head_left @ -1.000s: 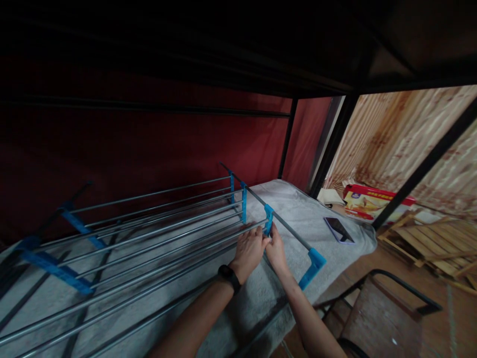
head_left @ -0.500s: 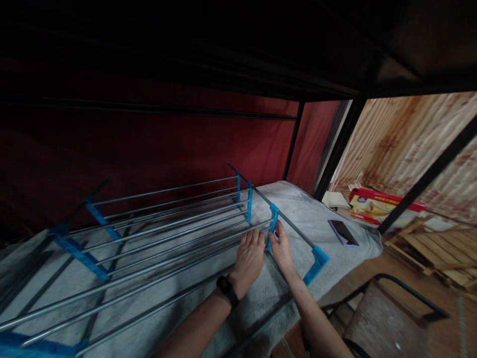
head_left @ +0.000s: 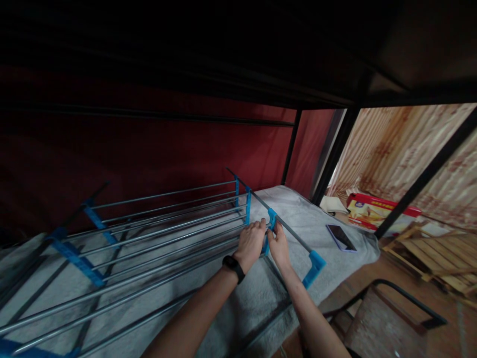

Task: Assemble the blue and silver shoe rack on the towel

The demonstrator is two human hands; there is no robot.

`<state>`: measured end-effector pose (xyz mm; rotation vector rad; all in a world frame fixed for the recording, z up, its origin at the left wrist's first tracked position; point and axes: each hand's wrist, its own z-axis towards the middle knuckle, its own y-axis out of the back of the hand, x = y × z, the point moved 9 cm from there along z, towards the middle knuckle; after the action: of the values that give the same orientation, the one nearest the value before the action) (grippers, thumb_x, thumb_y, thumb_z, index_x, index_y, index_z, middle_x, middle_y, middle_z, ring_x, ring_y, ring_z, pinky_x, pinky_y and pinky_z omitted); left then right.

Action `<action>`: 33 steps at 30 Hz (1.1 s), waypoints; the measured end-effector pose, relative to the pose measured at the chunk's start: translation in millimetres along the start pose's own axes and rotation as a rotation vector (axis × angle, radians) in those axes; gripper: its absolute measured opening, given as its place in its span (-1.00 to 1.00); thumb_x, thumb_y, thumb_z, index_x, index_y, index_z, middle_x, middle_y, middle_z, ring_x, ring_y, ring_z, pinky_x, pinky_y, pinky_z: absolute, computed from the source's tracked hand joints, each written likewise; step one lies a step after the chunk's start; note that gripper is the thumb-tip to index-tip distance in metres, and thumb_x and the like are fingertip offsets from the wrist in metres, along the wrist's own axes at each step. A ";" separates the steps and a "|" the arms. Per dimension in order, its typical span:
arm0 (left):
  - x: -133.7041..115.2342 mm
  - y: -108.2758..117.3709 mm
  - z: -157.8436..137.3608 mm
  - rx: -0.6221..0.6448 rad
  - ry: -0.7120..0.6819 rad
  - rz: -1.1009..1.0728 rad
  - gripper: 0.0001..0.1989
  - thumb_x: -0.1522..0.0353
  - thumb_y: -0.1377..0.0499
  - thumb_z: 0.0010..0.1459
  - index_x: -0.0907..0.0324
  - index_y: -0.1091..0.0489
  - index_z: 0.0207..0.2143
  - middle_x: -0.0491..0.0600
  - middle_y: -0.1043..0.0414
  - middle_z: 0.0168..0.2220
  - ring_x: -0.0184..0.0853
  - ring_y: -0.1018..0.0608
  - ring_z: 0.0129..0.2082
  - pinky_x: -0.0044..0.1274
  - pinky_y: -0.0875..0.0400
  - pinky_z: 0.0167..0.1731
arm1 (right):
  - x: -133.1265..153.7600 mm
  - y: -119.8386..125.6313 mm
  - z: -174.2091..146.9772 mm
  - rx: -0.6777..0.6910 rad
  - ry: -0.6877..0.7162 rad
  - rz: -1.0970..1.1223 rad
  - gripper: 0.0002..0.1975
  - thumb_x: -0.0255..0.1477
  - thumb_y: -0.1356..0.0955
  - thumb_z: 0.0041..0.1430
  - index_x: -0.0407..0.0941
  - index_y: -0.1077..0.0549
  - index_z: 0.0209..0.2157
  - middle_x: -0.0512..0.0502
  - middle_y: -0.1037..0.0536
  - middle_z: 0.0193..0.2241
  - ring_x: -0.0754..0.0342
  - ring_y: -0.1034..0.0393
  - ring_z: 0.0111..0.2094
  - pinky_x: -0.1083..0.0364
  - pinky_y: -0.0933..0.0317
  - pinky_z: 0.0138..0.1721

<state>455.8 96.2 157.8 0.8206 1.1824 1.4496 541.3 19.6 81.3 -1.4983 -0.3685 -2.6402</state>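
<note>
A rack of grey metal rods (head_left: 164,229) with blue plastic end brackets lies across the grey blanket (head_left: 298,204). My left hand (head_left: 252,242), a black band on its wrist, has its fingers curled over the right end of a rod near a blue bracket (head_left: 272,217). Close beside it, my right hand (head_left: 278,246) grips that same bracket from the right, thumb toward the rod end. The bracket sits on a side tube (head_left: 294,232) that runs to a blue corner piece (head_left: 315,266). My fingers partly hide the joint between rod and bracket.
A phone (head_left: 341,237) lies on the blanket to the right. Dark bed-frame posts (head_left: 337,154) stand beyond, with a low dark frame overhead. A chair (head_left: 387,318), a wooden slatted piece (head_left: 436,253) and a red-yellow box (head_left: 380,211) are on the right.
My left hand has shifted slightly up toward the bracket, its fingers closer to the rod's end. My right hand stays at the bracket. The view has tilted a little.
</note>
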 end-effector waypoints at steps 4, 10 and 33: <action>-3.6 0.9 1.8 0.015 -0.031 0.027 -0.62 0.47 0.09 0.38 0.19 -0.32 0.16 0.10 -0.48 0.03 -0.21 -0.52 0.05 -0.41 -0.42 0.04 | 1.6 0.8 6.3 -0.040 0.000 -0.019 -0.67 -0.31 -0.27 0.25 -0.10 -0.48 -0.02 -0.23 -0.60 -0.08 -0.10 -0.48 -0.04 -0.10 -0.30 0.12; -3.8 10.9 6.6 -0.001 -0.027 0.027 -0.60 0.48 0.12 0.39 0.18 -0.33 0.16 0.08 -0.47 0.02 -0.22 -0.51 0.04 -0.43 -0.41 0.02 | 2.3 0.4 12.7 -0.045 -0.051 -0.017 -0.73 -0.27 -0.26 0.25 -0.08 -0.49 -0.15 -0.23 -0.61 -0.16 -0.13 -0.49 -0.10 -0.12 -0.33 0.06; -3.4 8.9 9.2 0.002 -0.028 0.040 -0.58 0.45 0.12 0.41 0.17 -0.28 0.23 0.09 -0.45 0.01 -0.22 -0.50 0.03 -0.43 -0.43 -0.02 | 2.1 4.7 19.1 -0.071 -0.046 -0.024 -0.69 -0.23 -0.27 0.26 -0.11 -0.54 -0.22 -0.22 -0.64 -0.19 -0.14 -0.50 -0.09 -0.14 -0.31 0.11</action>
<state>462.4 95.4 169.2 0.8678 1.1525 1.4649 557.0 19.8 93.3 -1.5875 -0.3013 -2.6675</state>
